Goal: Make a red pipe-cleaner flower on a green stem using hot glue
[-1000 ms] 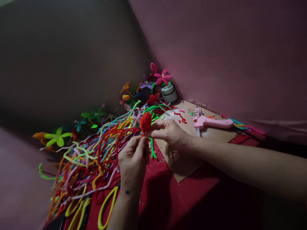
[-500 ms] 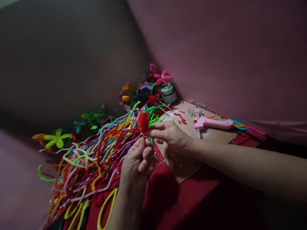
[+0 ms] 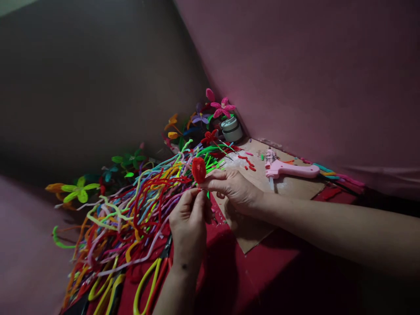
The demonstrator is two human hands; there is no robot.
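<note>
A fuzzy red pipe-cleaner flower bud (image 3: pixel 198 170) stands upright between my two hands, above a heap of loose pipe cleaners (image 3: pixel 131 205). My right hand (image 3: pixel 233 187) pinches the bud's lower edge from the right. Below it, my left hand (image 3: pixel 189 214) is closed, its thumb and forefinger pressed together at the base of the bud, where a short stem would sit; that part is mostly hidden by the fingers. Yellow-handled scissors (image 3: pixel 144 284) lie beside my left wrist.
A pink glue gun (image 3: pixel 292 168) rests on a brown board (image 3: pixel 295 188), near small red offcuts (image 3: pixel 248 162). Finished flowers (image 3: pixel 223 107) and a pale lidded jar (image 3: pixel 231 129) stand in the corner against the walls. More scissors (image 3: pixel 106 288) lie at the lower left.
My left hand has turned, its fingers shifting from a curled grip to a thumb-and-forefinger pinch under the bud. The bud has moved slightly right and down.
</note>
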